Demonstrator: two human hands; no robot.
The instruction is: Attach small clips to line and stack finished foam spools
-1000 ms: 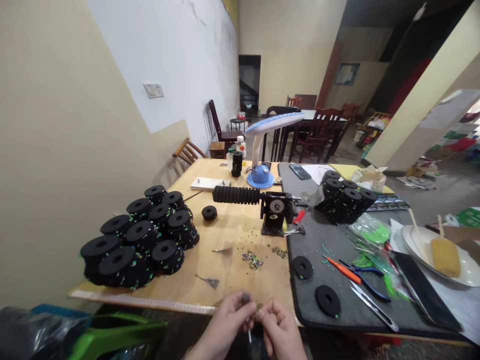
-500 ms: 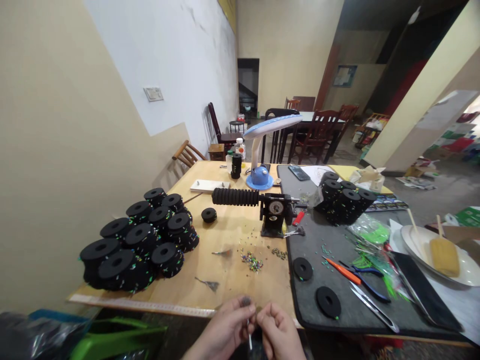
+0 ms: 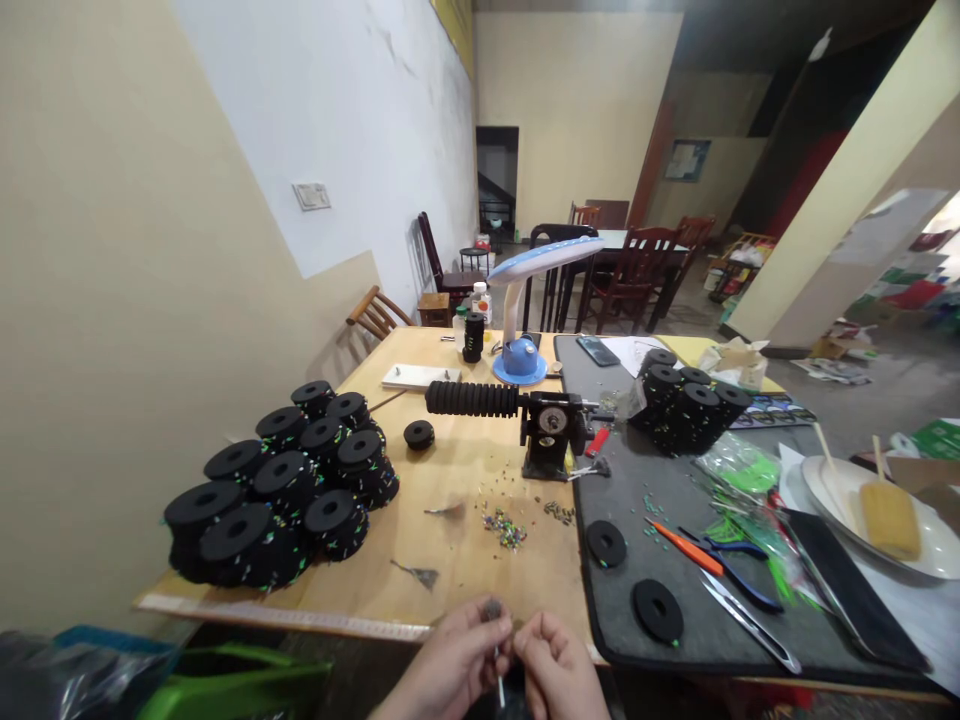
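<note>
At the table's front edge, my left hand (image 3: pixel 466 650) is closed around a thin white stick (image 3: pixel 501 686); a small grey piece shows at its fingertips. Beside it, almost touching, my right hand (image 3: pixel 555 662) is pinched closed; whatever lies between its fingers is too small or hidden to name. Beyond the hands lie a heap of tiny colourful beads (image 3: pixel 504 528), some small brown pieces (image 3: pixel 559 512) and two thin grey fan-shaped bundles (image 3: pixel 417 574). Behind them stands a black winding device (image 3: pixel 550 430) with a row of black foam discs (image 3: pixel 472 399) on its shaft.
Stacks of black foam spools (image 3: pixel 285 480) crowd the left side, with more spools (image 3: pixel 686 405) at the back right. On the grey mat (image 3: pixel 637 490) lie orange-handled pliers (image 3: pixel 682 547), tweezers (image 3: pixel 750 620) and loose foam rings (image 3: pixel 658 611). A blue lamp (image 3: pixel 519 362) stands behind.
The view has tilted slightly, so the scene sits a little lower. Both hands keep nearly the same place and grip.
</note>
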